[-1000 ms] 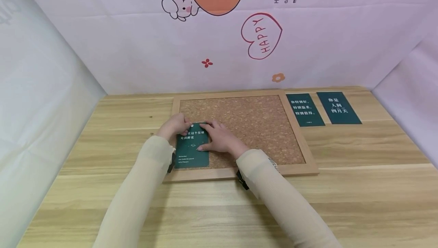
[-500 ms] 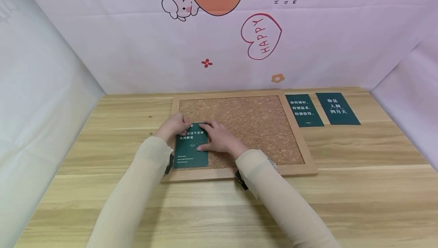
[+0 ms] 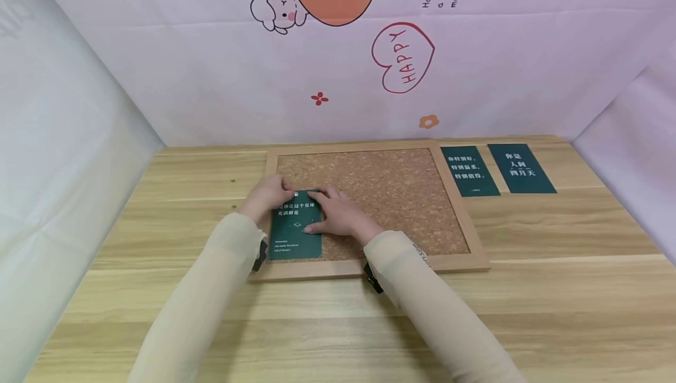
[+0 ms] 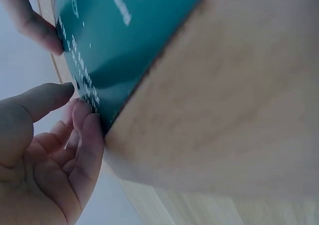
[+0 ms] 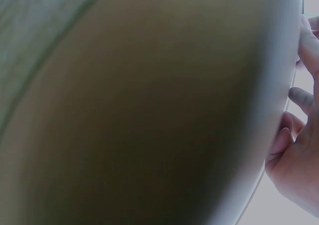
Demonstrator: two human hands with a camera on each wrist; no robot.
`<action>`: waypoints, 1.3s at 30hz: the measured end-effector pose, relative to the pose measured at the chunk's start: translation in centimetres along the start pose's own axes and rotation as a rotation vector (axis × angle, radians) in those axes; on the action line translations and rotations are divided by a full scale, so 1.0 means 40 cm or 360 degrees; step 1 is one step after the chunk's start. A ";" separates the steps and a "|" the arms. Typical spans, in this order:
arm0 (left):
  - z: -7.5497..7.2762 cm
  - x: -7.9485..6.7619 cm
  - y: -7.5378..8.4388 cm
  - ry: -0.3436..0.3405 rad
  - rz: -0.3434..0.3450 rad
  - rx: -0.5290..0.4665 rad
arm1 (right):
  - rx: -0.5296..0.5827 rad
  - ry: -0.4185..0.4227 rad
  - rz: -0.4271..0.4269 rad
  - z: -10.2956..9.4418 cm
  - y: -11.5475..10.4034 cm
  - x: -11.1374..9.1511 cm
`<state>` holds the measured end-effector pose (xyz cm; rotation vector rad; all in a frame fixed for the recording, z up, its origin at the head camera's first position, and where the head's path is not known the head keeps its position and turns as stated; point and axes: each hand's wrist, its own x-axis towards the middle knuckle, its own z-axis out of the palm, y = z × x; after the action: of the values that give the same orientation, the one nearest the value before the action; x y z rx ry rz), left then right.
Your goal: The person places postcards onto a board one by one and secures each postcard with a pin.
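Note:
A dark green card (image 3: 297,233) with white lettering lies at the left end of a wood-framed cork board (image 3: 391,195). A small round silvery push pin (image 3: 296,194) sits near the card's top edge. My left hand (image 3: 266,194) is at the card's upper left corner, its thumb straight and right at the pin, the other fingers bent. In the left wrist view this thumb (image 4: 57,93) stands apart from the fingertips. My right hand (image 3: 340,212) rests on the card's right edge, thumb and fingers spread. Blur fills most of the right wrist view.
Two more green cards, one (image 3: 470,170) by the frame's right side and another (image 3: 521,168) farther right, lie on the wooden table (image 3: 317,324). White printed cloth (image 3: 222,90) stands behind the board and at both sides.
My left fingers have drawn back slightly to the left, uncovering the pin and the first characters on the card. The right hand has stayed in place on the card.

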<state>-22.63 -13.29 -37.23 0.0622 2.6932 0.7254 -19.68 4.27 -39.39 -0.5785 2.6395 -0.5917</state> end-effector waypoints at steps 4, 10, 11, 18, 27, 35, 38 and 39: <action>-0.006 -0.003 -0.012 0.0034 0.0000 0.0008 | -0.0005 0.0001 0.0005 0.000 0.000 0.000; -0.016 -0.004 -0.036 0.0091 0.0059 -0.0082 | -0.0014 0.0001 0.0005 -0.001 -0.001 -0.001; -0.018 -0.004 -0.040 0.0101 0.0070 -0.0094 | -0.0016 0.0002 0.0004 -0.001 -0.001 -0.001; -0.025 -0.009 -0.052 0.0181 0.0029 -0.0063 | -0.0017 -0.0003 0.0014 -0.001 -0.001 -0.001; -0.032 0.000 -0.083 0.0169 0.0107 -0.0058 | -0.0030 0.0002 0.0004 0.003 0.000 0.002; -0.034 0.006 -0.110 0.0129 0.0260 -0.0069 | -0.0039 0.0008 0.0006 0.005 0.001 0.003; -0.032 0.008 -0.116 0.0138 0.0298 -0.0062 | -0.0040 0.0013 0.0002 0.005 0.000 0.003; -0.032 0.008 -0.118 0.0142 0.0307 -0.0061 | -0.0039 0.0015 0.0001 0.005 0.000 0.003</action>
<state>-23.15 -17.94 -38.64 0.2901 2.7832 0.8553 -19.68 4.16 -39.60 -0.5838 2.6588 -0.5639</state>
